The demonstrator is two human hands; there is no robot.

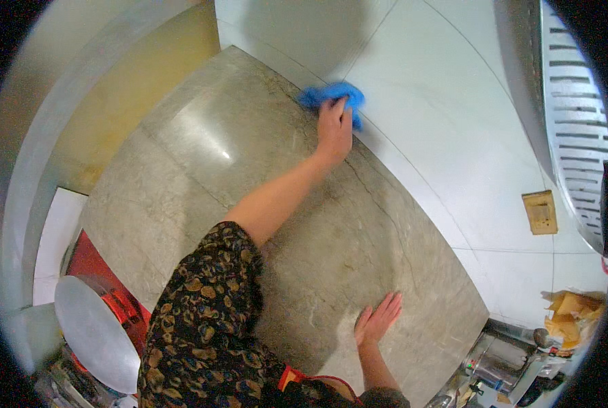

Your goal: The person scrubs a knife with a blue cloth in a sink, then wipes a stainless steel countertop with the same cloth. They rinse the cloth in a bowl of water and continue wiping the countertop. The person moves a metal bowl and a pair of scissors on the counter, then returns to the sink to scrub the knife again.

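Observation:
My left hand (335,130) grips a blue cloth (357,97), its fingers pressed into the bunched fabric. The cloth lies against the seam where the grey marble-patterned stone surface (283,204) meets the white tiled wall (436,132). Cloth and fingers are slightly blurred. Lower down, my right hand (379,319) rests on the same surface with its fingers extended and holds nothing. A dark patterned sleeve covers the upper left arm.
At the lower left are a pale oval panel (97,334) and a red surface (92,260). A metal container (503,359) and crumpled brown material (569,321) stand lower right. A slotted metal rack (577,122) and a yellowed wall plate (539,212) are on the right.

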